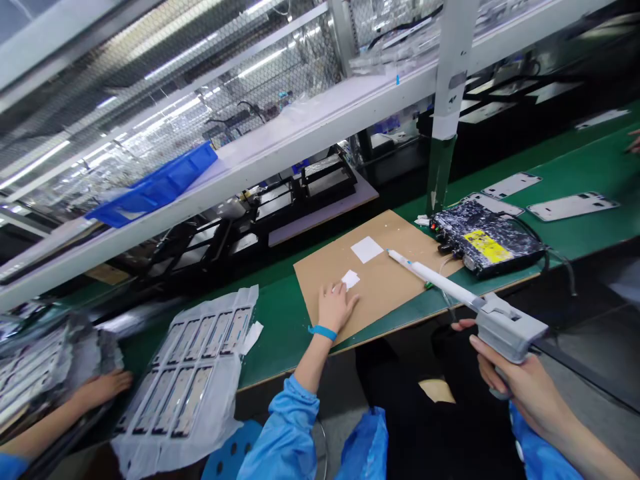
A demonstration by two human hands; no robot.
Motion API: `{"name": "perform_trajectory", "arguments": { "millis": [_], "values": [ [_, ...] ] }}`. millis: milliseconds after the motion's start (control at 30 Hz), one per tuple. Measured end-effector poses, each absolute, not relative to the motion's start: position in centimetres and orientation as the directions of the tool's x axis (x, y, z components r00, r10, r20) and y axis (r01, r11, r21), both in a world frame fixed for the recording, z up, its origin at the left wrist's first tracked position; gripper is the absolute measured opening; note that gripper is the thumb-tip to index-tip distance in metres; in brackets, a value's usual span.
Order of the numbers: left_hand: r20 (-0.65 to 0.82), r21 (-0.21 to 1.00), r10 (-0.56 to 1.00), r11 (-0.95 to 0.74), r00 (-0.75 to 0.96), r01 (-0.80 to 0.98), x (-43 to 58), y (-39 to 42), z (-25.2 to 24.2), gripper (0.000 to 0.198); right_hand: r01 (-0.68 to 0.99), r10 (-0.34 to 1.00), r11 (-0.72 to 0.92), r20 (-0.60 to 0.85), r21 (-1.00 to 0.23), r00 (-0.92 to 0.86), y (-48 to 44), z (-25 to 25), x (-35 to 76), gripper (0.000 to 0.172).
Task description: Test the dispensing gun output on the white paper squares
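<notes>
My left hand (334,310) lies on a brown cardboard sheet (400,293), with its fingers apart. Its fingertips touch or rest just beside a small white paper piece (350,279). A blue band circles the wrist. Further up the cardboard is a white paper square (367,249). My right hand (515,373) is wrapped around the grey grip of a long white wand-like tool (445,283), out in front of the bench edge. The tool's thin tip, touched with blue, points at the cardboard near the square. A black cable trails from its rear.
A black paint-spattered box (485,237) with cables and a yellow label stands right of the cardboard. Flat panels (573,205) lie beyond it. Left is a translucent tray (200,373) of phone-sized parts. Another person's hand (103,390) is by stacked trays. A shelf (280,157) crosses above.
</notes>
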State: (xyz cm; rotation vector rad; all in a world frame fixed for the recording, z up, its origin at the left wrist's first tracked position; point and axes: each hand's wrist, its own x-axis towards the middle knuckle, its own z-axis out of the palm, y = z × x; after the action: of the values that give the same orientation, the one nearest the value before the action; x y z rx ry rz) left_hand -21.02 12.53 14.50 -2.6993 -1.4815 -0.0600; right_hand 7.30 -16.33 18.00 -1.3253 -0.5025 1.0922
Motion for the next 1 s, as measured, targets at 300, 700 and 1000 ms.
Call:
{"name": "perform_trajectory", "arguments": {
  "millis": [300, 700, 1000],
  "values": [
    [0.133, -0.055, 0.873, -0.467, 0.470, 0.883, -21.2, 12.1, 12.9, 0.067, -0.301, 0.886, -0.161, -0.272, -0.940, 0.375, -15.8, 16.1, 7.9, 0.076],
    [0.269, 0.054, 0.889, -0.398, 0.370, 0.916, -20.1, 11.2, 10.6, 0.058, -0.324, 0.878, -0.196, -0.313, -0.926, 0.362, -15.3, 15.9, 7.1, 0.069],
    [0.184, 0.157, 0.858, -0.508, 0.480, 0.847, -19.7, 11.3, 11.9, 0.031, -0.270, 0.867, -0.243, -0.333, -0.932, 0.370, -15.3, 16.4, 6.4, 0.066]
  ]
}}
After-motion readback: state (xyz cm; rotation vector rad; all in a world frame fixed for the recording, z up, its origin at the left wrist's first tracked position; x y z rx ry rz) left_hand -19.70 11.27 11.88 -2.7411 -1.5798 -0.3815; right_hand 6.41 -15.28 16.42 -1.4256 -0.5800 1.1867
